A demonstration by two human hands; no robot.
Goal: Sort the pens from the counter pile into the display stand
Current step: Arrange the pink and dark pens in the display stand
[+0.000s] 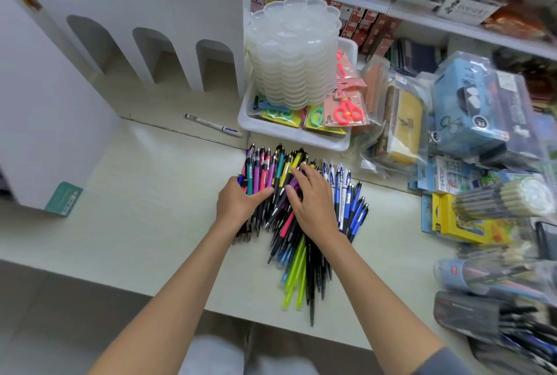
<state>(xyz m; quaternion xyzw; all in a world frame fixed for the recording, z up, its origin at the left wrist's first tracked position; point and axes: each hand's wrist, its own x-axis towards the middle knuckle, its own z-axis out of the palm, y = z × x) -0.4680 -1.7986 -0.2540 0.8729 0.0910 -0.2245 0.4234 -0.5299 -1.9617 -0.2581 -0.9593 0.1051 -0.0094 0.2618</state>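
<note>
Both hands are on the pen pile (280, 168), which lies on the bench (144, 194) directly under and ahead of them.

- Left hand (241, 204): fingers curled round the outer left edge of a coloured bundle (259, 169) (pink, teal, purple barrels), thumb laid across the top. Reads as a grasp on that bundle.
- Right hand (312, 206): fingers spread and nearly straight, resting flat on the middle of the pile. It grasps nothing.
- Blue-and-white pens (346, 194) lie just right of the right hand. Yellow-green pens (297, 272) trail back under its wrist.
- Display stand (168, 13): well beyond the left hand, ahead and to its left. The arched slots (215, 64) show no pens from this angle.
- Lone white pen (212, 125): between the hands and the stand, apart from the pile.

Judgement: the step in hand is separating one like-coloured bundle; sorting has barely started.

To do it well:
- Press the rest down with the flat right hand while the left draws its bundle out sideways, so neighbours do not drag along.
- Align the tips one way before lifting.
- Take only what the fingers fully enclose; loose round barrels would probably roll or fan out.
- Pick one slot per type.
</note>
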